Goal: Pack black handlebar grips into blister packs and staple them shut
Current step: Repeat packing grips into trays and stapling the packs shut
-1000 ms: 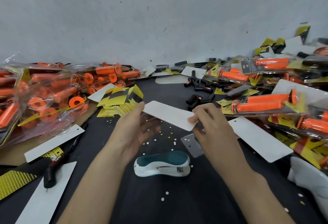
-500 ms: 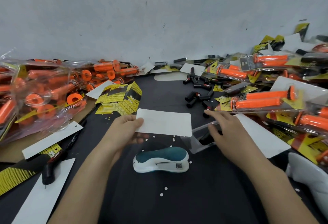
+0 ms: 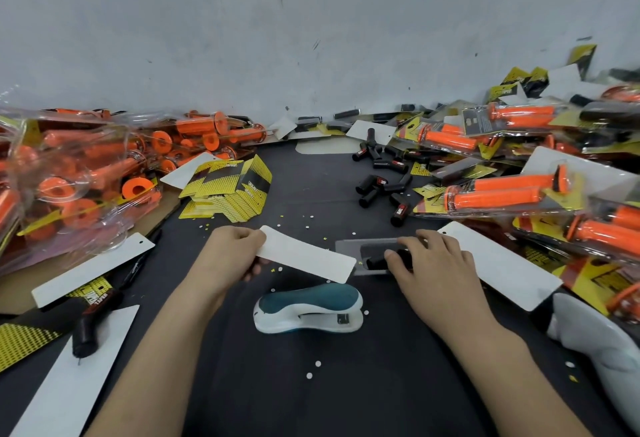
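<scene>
Pinching a white card [image 3: 306, 256], the left hand [image 3: 230, 251] hovers; right hand [image 3: 433, 263] fingers clasp a black grip [image 3: 377, 261] in its blister [image 3: 346, 249].

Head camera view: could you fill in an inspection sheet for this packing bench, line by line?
Surface: dark table, dotted with paper punch-outs.
Job's things: black grip in clear blister tray; white backing card; stapler in front, untouched; loose black grips behind.
Clutter: packed orange grips right, bagged orange grips left, yellow cards.
Grippers: left hand holds the card; right hand holds the grip in the tray.
Cables: nothing seen.
Surroundings: plain grey wall.
</scene>
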